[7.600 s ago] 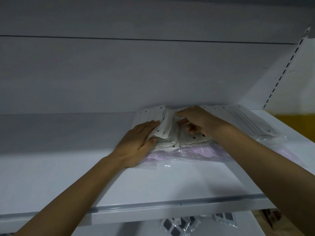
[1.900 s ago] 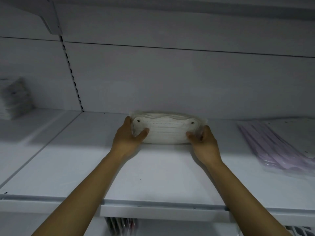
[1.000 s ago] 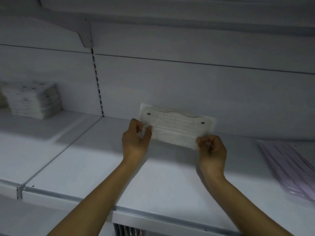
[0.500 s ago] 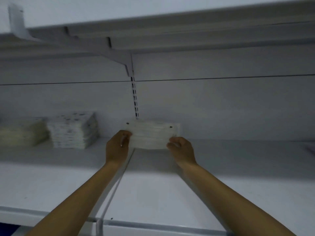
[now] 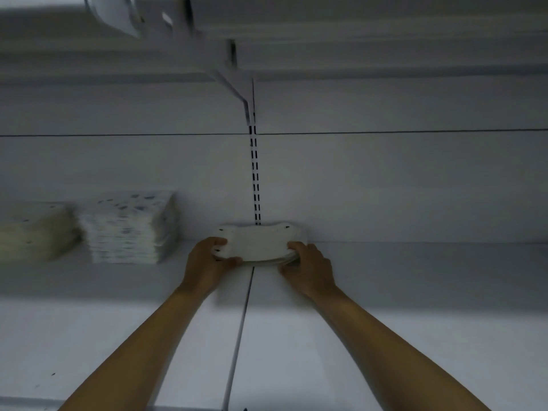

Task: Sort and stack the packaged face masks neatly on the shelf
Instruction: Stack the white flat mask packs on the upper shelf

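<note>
White shelf [image 5: 385, 336] meets a plain back panel [image 5: 385, 179]. A slotted upright [image 5: 255, 173] runs down the panel, and a seam [image 5: 243, 321] divides the shelf below it.

**Position.** The bundle [image 5: 256, 243] of white mask packs sits at the back of the shelf, against or just before the panel, directly over the seam. Motion blur hides whether its underside touches the shelf.

**Grip.** The left hand [image 5: 204, 262] wraps the bundle's left end. The right hand [image 5: 308, 268] wraps its right end. Both clamp on the bundle with curled fingers.

**Hazards.**
- Several thin packs are held only at the ends. Uneven release is likely to let the lower packs slide and fan out.
- The bundle appears bowed along its lower edge. Set down that way, it may settle crooked.
- A bundle left across the seam belongs to neither bay.
- A sideways move to the left risks nudging the patterned stack [image 5: 127, 226], which stands well apart.

**Containers.** No bin, box or tray is in view. The shelf alone holds stock. Its left bay carries the patterned stack and, just beside it, a cream stack [image 5: 32, 232].
</note>
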`<state>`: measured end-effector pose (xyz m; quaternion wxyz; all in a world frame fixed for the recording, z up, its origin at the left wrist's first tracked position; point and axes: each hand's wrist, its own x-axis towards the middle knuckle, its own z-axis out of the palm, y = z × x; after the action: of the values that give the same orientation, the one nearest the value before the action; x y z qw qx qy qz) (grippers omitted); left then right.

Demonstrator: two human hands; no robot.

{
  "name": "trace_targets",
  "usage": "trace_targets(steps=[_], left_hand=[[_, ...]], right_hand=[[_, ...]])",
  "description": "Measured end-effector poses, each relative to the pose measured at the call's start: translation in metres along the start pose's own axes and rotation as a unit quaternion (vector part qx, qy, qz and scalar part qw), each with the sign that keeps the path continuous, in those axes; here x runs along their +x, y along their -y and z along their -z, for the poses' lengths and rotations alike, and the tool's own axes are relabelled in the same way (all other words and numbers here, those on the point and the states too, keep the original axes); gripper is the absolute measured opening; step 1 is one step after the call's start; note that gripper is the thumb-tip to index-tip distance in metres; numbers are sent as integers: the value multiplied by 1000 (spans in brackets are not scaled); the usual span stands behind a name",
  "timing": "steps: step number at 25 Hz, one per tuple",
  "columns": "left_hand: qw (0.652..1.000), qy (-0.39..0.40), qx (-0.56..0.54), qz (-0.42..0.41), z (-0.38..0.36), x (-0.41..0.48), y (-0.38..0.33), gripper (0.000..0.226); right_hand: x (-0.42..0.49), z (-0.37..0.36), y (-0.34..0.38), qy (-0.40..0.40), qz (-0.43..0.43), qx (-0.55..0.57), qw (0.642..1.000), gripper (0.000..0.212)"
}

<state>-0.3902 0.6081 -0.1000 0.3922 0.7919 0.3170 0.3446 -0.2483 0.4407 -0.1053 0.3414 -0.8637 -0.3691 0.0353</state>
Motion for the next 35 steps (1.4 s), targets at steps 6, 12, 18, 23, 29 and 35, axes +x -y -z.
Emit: trace_targets(steps=[6,12,18,23,29,35], left_hand=[[999,-11,46,-16,-6,3,12,62],[998,31,46,-31,-6,2,11,76],[998,4,34,-52,-7,4,9,66],[997,-1,61,-55,-8,9,13,43],[998,-13,42,-52,-7,4,6,51],[943,36,238,-230,-19,-29,-27,64]], right_hand=[[1,1,-4,-54,-13,38,998,67],[0,5,-2,-40,-42,-33,998,68],[3,2,-5,-66,-24,-12,997,65],[10,-2,-7,-73,-36,-9,997,69],[4,5,-4,-80,-43,117,989,66],[-20,25,-20,-131,-8,213,968,32]])
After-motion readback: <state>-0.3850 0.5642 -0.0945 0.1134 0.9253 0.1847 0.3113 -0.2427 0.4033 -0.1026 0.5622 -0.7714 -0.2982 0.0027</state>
